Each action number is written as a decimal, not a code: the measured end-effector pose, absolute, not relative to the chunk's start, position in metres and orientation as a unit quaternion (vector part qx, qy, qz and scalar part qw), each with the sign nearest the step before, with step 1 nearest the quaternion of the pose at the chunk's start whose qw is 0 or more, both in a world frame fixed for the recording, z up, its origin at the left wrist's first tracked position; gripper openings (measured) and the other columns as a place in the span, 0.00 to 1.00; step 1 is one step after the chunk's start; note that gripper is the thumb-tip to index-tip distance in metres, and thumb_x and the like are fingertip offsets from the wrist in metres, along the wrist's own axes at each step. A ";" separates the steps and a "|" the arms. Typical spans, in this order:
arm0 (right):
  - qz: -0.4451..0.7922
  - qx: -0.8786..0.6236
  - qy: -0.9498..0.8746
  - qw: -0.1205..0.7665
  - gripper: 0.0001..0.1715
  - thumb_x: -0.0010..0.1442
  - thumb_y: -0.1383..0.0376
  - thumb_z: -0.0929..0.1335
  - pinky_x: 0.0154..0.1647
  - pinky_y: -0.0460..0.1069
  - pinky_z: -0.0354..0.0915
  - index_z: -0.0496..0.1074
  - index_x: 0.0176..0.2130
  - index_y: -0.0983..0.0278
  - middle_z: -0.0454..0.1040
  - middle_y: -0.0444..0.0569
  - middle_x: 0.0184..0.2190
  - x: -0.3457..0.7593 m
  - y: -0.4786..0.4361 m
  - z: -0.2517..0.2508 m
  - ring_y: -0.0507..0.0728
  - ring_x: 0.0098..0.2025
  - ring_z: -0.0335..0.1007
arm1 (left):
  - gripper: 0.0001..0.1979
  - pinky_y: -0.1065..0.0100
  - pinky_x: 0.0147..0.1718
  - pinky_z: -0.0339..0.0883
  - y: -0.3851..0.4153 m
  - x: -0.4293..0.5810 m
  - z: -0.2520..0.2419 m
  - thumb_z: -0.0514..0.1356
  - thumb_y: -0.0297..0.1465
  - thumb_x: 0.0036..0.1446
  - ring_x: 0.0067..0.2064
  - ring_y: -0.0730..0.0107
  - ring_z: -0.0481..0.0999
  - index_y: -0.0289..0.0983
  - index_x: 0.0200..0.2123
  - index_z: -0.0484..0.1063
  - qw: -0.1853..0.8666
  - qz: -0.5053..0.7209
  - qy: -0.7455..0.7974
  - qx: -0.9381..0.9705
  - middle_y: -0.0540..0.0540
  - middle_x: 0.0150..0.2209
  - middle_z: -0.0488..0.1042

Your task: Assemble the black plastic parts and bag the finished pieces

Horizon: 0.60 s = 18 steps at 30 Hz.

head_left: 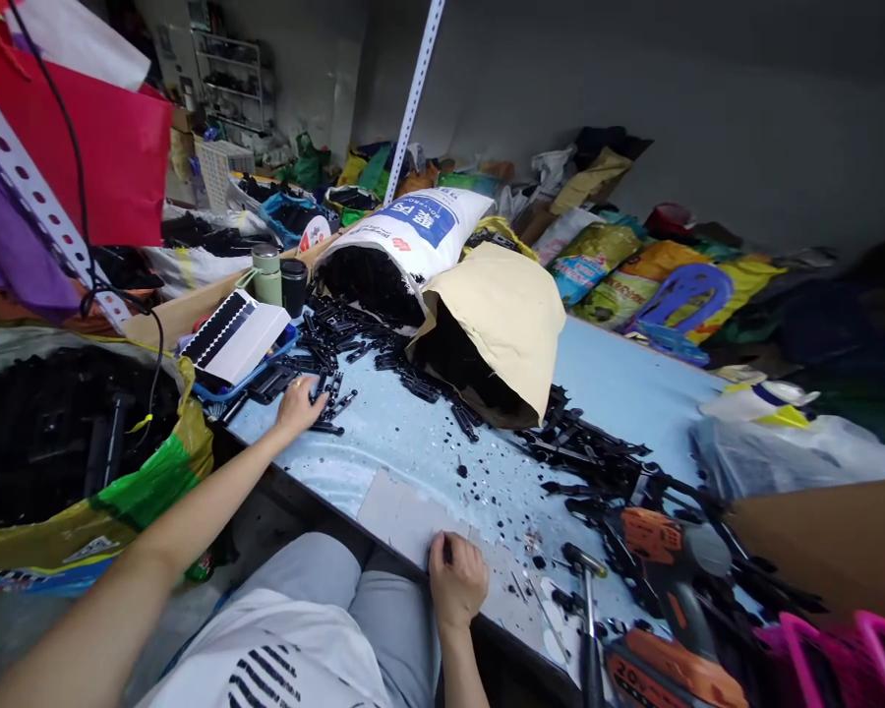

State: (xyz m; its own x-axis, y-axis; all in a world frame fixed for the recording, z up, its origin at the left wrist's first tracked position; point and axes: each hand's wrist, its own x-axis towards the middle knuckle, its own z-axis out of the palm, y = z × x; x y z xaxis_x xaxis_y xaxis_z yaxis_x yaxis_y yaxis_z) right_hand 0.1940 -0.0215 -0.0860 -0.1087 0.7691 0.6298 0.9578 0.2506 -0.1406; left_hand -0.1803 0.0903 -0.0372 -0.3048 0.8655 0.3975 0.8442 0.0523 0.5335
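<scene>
My left hand (300,405) reaches to the left part of the blue table (383,433), its fingers bent over black plastic parts (324,359); whether it grips one cannot be made out. At the front edge, my right hand (458,578) rests curled on a grey board (405,511), closed around a small dark thing that is mostly hidden. More black parts spill from a white sack (413,241) and a tan paper sack (505,315) lying on their sides.
A hammer (590,610) and an orange cordless drill (671,590) lie at the right front. Beside the left arm stands a large sack (147,492) of black parts. A green cup (266,277) and a blue tray (225,393) holding a white box are at the back left.
</scene>
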 end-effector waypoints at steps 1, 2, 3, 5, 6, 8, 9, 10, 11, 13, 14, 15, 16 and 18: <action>-0.144 -0.593 -0.730 0.308 0.08 0.61 0.65 0.64 0.36 0.50 0.57 0.70 0.31 0.65 0.74 0.48 0.27 0.194 -0.021 -0.086 0.56 0.33 0.66 | 0.17 0.60 0.49 0.65 0.112 -0.182 -0.026 0.57 0.37 0.58 0.49 0.57 0.71 0.32 0.47 0.66 0.033 0.335 0.760 0.556 0.36 0.46 0.71; -0.134 -0.595 -0.730 0.309 0.08 0.61 0.65 0.64 0.36 0.50 0.58 0.70 0.32 0.65 0.74 0.48 0.28 0.194 -0.020 -0.086 0.57 0.33 0.66 | 0.18 0.60 0.46 0.66 0.133 -0.184 -0.015 0.56 0.38 0.58 0.47 0.56 0.73 0.30 0.46 0.65 0.046 0.309 0.803 0.508 0.35 0.43 0.73; -0.125 -0.598 -0.729 0.310 0.08 0.61 0.65 0.64 0.36 0.50 0.58 0.70 0.32 0.64 0.74 0.49 0.28 0.194 -0.020 -0.086 0.57 0.33 0.67 | 0.19 0.60 0.44 0.66 0.154 -0.186 -0.006 0.56 0.38 0.58 0.45 0.55 0.74 0.28 0.46 0.63 0.056 0.284 0.839 0.460 0.33 0.42 0.73; -0.104 -0.604 -0.724 0.316 0.07 0.61 0.65 0.64 0.37 0.50 0.58 0.70 0.32 0.64 0.74 0.49 0.29 0.193 -0.020 -0.085 0.57 0.33 0.67 | 0.23 0.59 0.42 0.66 0.188 -0.188 0.006 0.56 0.36 0.59 0.43 0.53 0.74 0.23 0.48 0.58 0.063 0.253 0.870 0.419 0.27 0.42 0.72; -0.092 -0.606 -0.721 0.323 0.07 0.61 0.65 0.65 0.37 0.51 0.59 0.70 0.32 0.64 0.74 0.49 0.29 0.193 -0.020 -0.085 0.57 0.33 0.67 | 0.24 0.59 0.41 0.66 0.200 -0.188 0.009 0.56 0.35 0.59 0.43 0.53 0.74 0.20 0.49 0.55 0.065 0.243 0.874 0.415 0.24 0.42 0.72; -0.053 -0.602 -0.717 0.347 0.06 0.60 0.65 0.65 0.37 0.51 0.60 0.70 0.32 0.64 0.74 0.49 0.29 0.193 -0.022 -0.081 0.57 0.33 0.67 | 0.26 0.59 0.41 0.65 0.216 -0.189 0.012 0.56 0.32 0.59 0.43 0.54 0.74 0.15 0.50 0.50 0.068 0.230 0.872 0.426 0.21 0.42 0.71; -0.021 -0.596 -0.713 0.369 0.06 0.61 0.65 0.65 0.37 0.51 0.60 0.70 0.32 0.64 0.74 0.49 0.29 0.194 -0.021 -0.078 0.56 0.33 0.68 | 0.26 0.59 0.41 0.65 0.221 -0.189 0.012 0.55 0.30 0.59 0.44 0.54 0.73 0.14 0.50 0.48 0.067 0.224 0.869 0.435 0.21 0.43 0.70; 0.017 -0.588 -0.706 0.394 0.06 0.61 0.66 0.65 0.36 0.50 0.61 0.70 0.32 0.64 0.74 0.49 0.29 0.196 -0.019 -0.073 0.56 0.33 0.68 | 0.26 0.58 0.41 0.65 0.223 -0.188 0.013 0.54 0.29 0.60 0.45 0.54 0.73 0.14 0.51 0.47 0.063 0.221 0.863 0.449 0.21 0.43 0.70; 0.055 -0.580 -0.697 0.418 0.06 0.61 0.66 0.64 0.36 0.50 0.62 0.70 0.32 0.64 0.74 0.48 0.29 0.199 -0.015 -0.067 0.55 0.33 0.68 | 0.25 0.57 0.42 0.65 0.223 -0.185 0.014 0.52 0.29 0.61 0.46 0.54 0.72 0.15 0.51 0.46 0.055 0.218 0.855 0.467 0.22 0.45 0.69; 0.110 -0.568 -0.676 0.456 0.06 0.61 0.65 0.65 0.36 0.49 0.64 0.70 0.32 0.64 0.73 0.48 0.29 0.207 0.003 -0.052 0.55 0.33 0.69 | 0.22 0.58 0.43 0.64 0.216 -0.172 0.018 0.49 0.29 0.62 0.47 0.55 0.71 0.20 0.53 0.47 0.035 0.218 0.831 0.512 0.27 0.46 0.69; 0.123 -0.567 -0.669 0.464 0.06 0.60 0.64 0.65 0.37 0.50 0.65 0.70 0.32 0.64 0.73 0.49 0.29 0.211 0.017 -0.045 0.55 0.34 0.69 | 0.20 0.59 0.44 0.63 0.208 -0.161 0.019 0.49 0.30 0.63 0.46 0.56 0.72 0.23 0.53 0.49 0.031 0.209 0.809 0.548 0.31 0.45 0.70; 0.128 -0.568 -0.666 0.467 0.07 0.59 0.63 0.65 0.37 0.50 0.65 0.70 0.32 0.64 0.74 0.49 0.29 0.215 0.035 -0.038 0.55 0.34 0.69 | 0.19 0.61 0.43 0.64 0.196 -0.147 0.020 0.49 0.31 0.62 0.44 0.58 0.72 0.26 0.53 0.52 0.036 0.197 0.784 0.588 0.36 0.43 0.71; 0.136 -0.574 -0.661 0.463 0.08 0.59 0.62 0.66 0.37 0.50 0.65 0.71 0.32 0.64 0.74 0.49 0.30 0.217 0.056 -0.033 0.56 0.34 0.69 | 0.17 0.62 0.40 0.64 0.180 -0.131 0.021 0.50 0.31 0.61 0.40 0.59 0.73 0.28 0.51 0.55 0.055 0.162 0.739 0.652 0.39 0.39 0.72; 0.169 -0.595 -0.658 0.430 0.12 0.58 0.59 0.65 0.37 0.50 0.64 0.71 0.30 0.64 0.74 0.49 0.28 0.215 0.105 -0.028 0.56 0.33 0.69 | 0.11 0.65 0.35 0.65 0.143 -0.094 0.017 0.51 0.29 0.60 0.34 0.62 0.73 0.33 0.46 0.60 0.151 0.059 0.603 0.781 0.44 0.33 0.72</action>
State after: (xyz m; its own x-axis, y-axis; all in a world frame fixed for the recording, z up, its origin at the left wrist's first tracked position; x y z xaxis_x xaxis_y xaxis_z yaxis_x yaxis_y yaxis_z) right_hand 0.2153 0.1051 -0.0280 0.0783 0.9279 0.3645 0.6372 0.2346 -0.7341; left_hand -0.0945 0.1430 0.0172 0.2668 0.9595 -0.0900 0.9239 -0.2281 0.3073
